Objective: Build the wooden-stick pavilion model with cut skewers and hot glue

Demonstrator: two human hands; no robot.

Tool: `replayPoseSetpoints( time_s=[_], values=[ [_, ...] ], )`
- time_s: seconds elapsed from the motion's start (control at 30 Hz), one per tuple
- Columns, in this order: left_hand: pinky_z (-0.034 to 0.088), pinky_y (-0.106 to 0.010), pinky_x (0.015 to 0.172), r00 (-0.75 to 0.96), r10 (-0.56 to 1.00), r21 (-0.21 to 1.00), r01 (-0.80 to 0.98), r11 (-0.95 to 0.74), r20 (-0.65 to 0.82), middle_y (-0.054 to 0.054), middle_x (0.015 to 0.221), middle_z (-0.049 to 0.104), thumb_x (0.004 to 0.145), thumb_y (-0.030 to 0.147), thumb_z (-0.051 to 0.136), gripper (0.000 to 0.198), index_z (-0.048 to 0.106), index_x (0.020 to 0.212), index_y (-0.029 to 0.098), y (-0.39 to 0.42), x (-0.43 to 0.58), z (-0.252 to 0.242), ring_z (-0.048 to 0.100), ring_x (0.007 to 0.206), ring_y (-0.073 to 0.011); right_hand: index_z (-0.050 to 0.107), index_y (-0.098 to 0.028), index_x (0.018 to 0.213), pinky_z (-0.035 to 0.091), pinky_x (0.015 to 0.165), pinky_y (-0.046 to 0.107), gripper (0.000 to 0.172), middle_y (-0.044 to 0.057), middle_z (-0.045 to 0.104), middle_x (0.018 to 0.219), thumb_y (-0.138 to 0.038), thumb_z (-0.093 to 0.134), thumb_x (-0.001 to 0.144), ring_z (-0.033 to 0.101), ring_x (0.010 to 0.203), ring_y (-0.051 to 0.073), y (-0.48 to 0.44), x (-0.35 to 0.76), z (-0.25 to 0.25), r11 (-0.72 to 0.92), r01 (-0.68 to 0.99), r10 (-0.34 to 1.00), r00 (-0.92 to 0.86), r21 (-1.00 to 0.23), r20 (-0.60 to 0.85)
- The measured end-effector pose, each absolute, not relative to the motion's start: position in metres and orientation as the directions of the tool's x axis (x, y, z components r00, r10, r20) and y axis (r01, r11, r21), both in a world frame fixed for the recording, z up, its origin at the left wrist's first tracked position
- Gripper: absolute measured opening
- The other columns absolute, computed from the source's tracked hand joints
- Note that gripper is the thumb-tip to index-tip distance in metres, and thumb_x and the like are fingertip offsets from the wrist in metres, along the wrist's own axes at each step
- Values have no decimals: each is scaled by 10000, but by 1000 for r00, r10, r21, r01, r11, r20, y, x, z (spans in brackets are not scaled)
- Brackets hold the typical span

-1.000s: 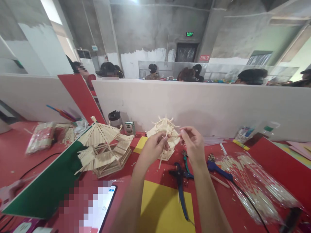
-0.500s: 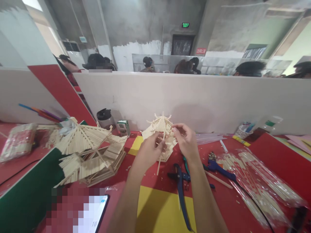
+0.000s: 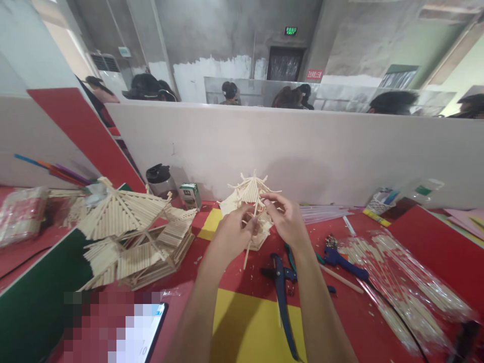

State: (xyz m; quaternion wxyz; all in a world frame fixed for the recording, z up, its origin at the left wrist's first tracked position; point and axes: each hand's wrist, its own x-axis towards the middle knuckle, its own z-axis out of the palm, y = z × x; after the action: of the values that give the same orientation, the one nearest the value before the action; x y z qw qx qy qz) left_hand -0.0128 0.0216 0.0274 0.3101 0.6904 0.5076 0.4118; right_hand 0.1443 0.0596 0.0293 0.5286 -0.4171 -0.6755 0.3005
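A small pavilion model built of thin wooden sticks stands at the centre of the table by the partition, its tiered roof uppermost. My left hand is closed in front of it, thumb and fingers pinching a wooden stick that slants down toward me. On the model's right side my right hand is closed, thumb and forefinger together at the roof's edge. What lies between those fingertips is too small to make out. The two hands partly hide the model's lower body.
A larger stick-built pavilion sits at the left beside a green board. Blue-handled cutters lie on a yellow sheet. To the right are a blue glue gun and bagged sticks. A phone lies front left.
My right hand has moved slightly left, closer to the model's roof. My left hand keeps its pinch on the stick. The whole view has shifted a little.
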Motion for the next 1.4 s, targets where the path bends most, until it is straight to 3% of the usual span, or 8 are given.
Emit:
replayPoseSetpoints(
  time_s=[0.27, 0.77, 0.9, 1.2, 1.4],
  values=[
    [461, -269, 680, 134, 950, 835, 453, -313, 284, -15, 775, 690, 889, 265, 506, 260, 620, 1120, 228, 23, -12, 24, 629, 684, -172, 715, -201, 1093, 397, 538, 242, 304, 22, 667, 726, -316, 523, 886, 537, 586, 140, 58, 145, 29, 459, 254, 888, -119, -851, 443],
    [482, -273, 718, 108, 956, 872, 391, -294, 274, -22, 800, 703, 864, 250, 543, 275, 643, 1119, 228, 26, -11, 22, 639, 722, -176, 714, -215, 1108, 425, 574, 238, 304, 46, 714, 930, -302, 528, 884, 564, 630, 131, 60, 145, 27, 475, 239, 880, -124, -847, 459],
    [481, -275, 702, 100, 955, 868, 398, -297, 281, -22, 774, 693, 858, 254, 545, 247, 650, 1079, 223, 26, -11, 22, 633, 712, -177, 717, -216, 1109, 410, 546, 239, 310, 41, 717, 897, -305, 517, 890, 546, 592, 125, 60, 145, 27, 476, 249, 880, -127, -844, 458],
    [450, -241, 619, 239, 950, 909, 315, -272, 201, -20, 746, 668, 880, 256, 496, 142, 601, 945, 185, 21, -16, 26, 613, 670, -149, 691, -192, 1071, 478, 672, 283, 277, 59, 716, 878, -328, 530, 890, 633, 763, 178, 56, 153, 35, 501, 227, 862, -45, -835, 504],
    [460, -251, 653, 392, 912, 892, 362, -272, 119, -28, 789, 666, 878, 280, 488, 127, 570, 858, 186, 6, -30, 38, 617, 724, -162, 700, -195, 965, 474, 717, 303, 252, 63, 718, 873, -365, 524, 904, 643, 788, 198, 40, 182, 48, 488, 367, 862, -64, -792, 502]
  ],
)
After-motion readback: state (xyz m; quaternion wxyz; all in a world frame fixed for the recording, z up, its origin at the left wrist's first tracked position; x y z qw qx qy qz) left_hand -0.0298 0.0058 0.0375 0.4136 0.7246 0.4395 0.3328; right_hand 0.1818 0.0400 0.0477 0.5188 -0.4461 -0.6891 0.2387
